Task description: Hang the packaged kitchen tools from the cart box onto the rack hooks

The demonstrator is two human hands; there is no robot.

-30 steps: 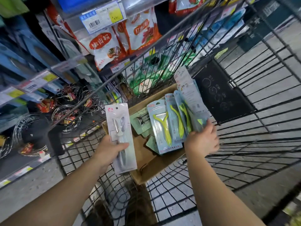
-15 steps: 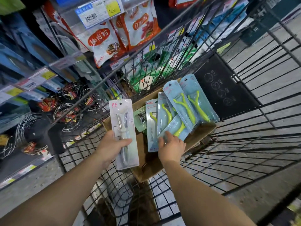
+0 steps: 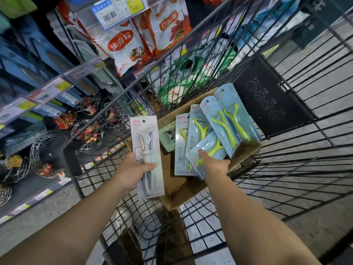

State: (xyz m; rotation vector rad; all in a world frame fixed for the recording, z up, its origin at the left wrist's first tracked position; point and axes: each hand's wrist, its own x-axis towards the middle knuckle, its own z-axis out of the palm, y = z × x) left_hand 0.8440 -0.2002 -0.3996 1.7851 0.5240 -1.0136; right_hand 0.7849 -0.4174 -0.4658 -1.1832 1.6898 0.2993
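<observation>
The left hand [image 3: 131,172] is wrapped around the lower half of a pale pink card pack holding a white-handled peeler [image 3: 146,155], thumb across the front and fingers behind, so the pack stands upright with its hanging hole at the top clear of the grip. The right hand [image 3: 214,165] reaches into the open brown cardboard box [image 3: 177,186] and pinches the bottom corner of a fan of light blue card packs with lime-green Y-shaped peelers [image 3: 219,134]; the thumb lies on the front of the lowest pack and the fingers are hidden underneath. Several of these packs splay out over the box's far edge, and it is hard to tell how many the hand really controls.

The box sits in a black wire shopping cart [image 3: 286,169], and the store rack with price labels [image 3: 47,90] rises to the left, carrying round wire racks [image 3: 47,150] low down and red-and-white food pouches [image 3: 133,41] higher up. No free hook is plainly visible.

To do this step well, it seems wise to square the blue packs into a neat stack with holes aligned before lifting, gripping low so the holes stay exposed. A loose pinch on one corner risks packs sliding back into the box.
</observation>
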